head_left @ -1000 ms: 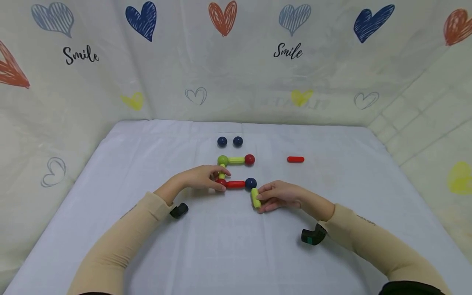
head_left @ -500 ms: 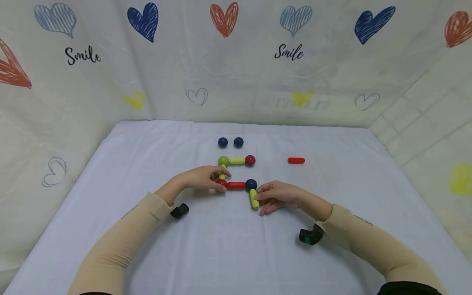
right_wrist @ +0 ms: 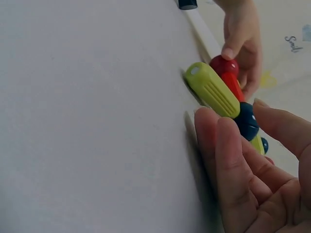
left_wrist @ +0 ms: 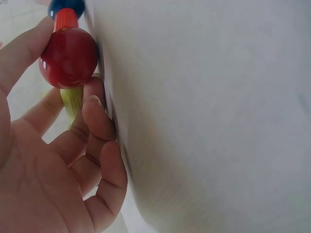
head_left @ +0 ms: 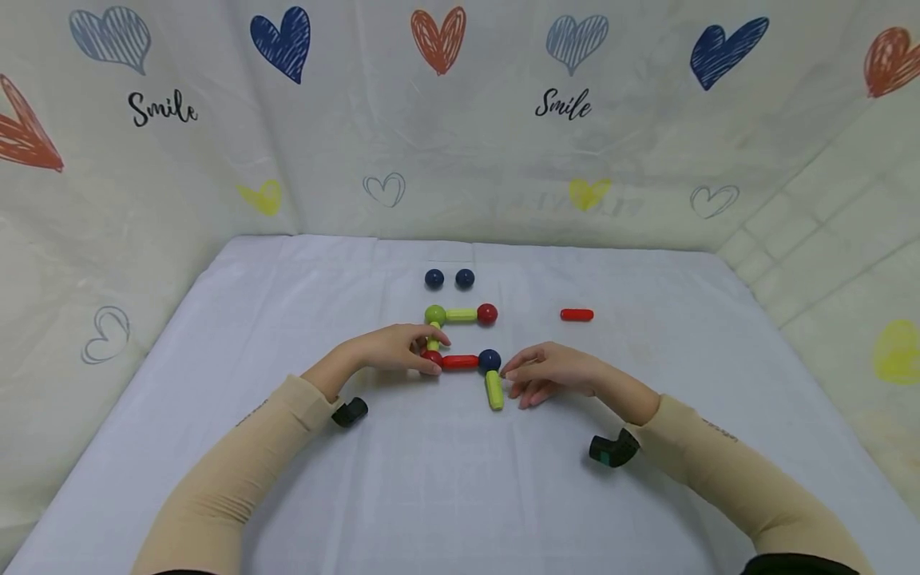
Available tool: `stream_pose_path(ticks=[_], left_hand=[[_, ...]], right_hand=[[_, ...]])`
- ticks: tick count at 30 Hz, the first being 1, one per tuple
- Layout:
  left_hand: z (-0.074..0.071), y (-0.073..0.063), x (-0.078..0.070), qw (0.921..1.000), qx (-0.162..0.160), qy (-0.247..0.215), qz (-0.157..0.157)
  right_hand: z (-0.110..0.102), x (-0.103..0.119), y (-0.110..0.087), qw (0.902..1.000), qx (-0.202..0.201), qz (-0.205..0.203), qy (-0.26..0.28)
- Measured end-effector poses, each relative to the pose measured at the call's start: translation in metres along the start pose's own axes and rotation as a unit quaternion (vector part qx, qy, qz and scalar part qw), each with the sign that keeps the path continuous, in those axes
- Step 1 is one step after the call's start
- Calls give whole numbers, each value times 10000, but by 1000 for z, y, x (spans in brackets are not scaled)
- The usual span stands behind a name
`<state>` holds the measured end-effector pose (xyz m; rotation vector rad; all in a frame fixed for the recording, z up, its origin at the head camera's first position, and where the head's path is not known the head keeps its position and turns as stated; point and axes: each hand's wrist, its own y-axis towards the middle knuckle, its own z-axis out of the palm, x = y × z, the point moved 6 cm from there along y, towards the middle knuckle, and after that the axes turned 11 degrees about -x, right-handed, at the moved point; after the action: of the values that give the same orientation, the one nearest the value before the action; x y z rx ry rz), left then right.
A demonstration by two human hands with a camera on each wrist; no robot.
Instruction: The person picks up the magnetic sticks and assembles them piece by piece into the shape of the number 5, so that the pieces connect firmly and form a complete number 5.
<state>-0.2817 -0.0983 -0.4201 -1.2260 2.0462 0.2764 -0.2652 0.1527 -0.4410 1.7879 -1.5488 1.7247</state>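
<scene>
My left hand [head_left: 391, 347] holds the near red ball [left_wrist: 70, 58] between thumb and fingers. From that ball a red rod [head_left: 460, 362] runs right to a dark blue ball [head_left: 489, 360], and a yellow-green rod [head_left: 434, 343] runs back to a green ball [head_left: 434, 315]. Another yellow-green rod [head_left: 461, 315] links the green ball to a second red ball [head_left: 487, 314]. Pointing toward me from the blue ball is a further yellow-green rod [right_wrist: 212, 90]. Just right of it, my right hand [head_left: 557, 371] has loosely bent fingers with nothing between them.
Two loose dark blue balls [head_left: 434, 279] lie at the back of the white-covered table [head_left: 402, 495]. A loose red rod [head_left: 577, 315] lies at the back right. A heart-printed cloth [head_left: 489, 136] hangs behind the table.
My right hand has let go of the near yellow-green rod and moved slightly right. That rod now lies against the blue ball. My left hand stays in place.
</scene>
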Motion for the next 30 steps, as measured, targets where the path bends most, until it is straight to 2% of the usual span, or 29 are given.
stream_pose_path(ticks=[7, 16, 24, 30], left_hand=[[1, 0, 1, 10000, 4, 34, 48], [2, 0, 2, 10000, 22, 10, 70], [2, -2, 1, 9998, -53, 167, -19], [2, -5, -7, 9988, -194, 449, 17]], right_hand=[[-26, 11, 2, 9980, -386, -479, -143], [-51, 41, 10, 9903, -925, -1014, -231], [-61, 69, 35, 9764, -1549, -1473, -307], [-67, 75, 63, 9733, -1748, -1468, -256]])
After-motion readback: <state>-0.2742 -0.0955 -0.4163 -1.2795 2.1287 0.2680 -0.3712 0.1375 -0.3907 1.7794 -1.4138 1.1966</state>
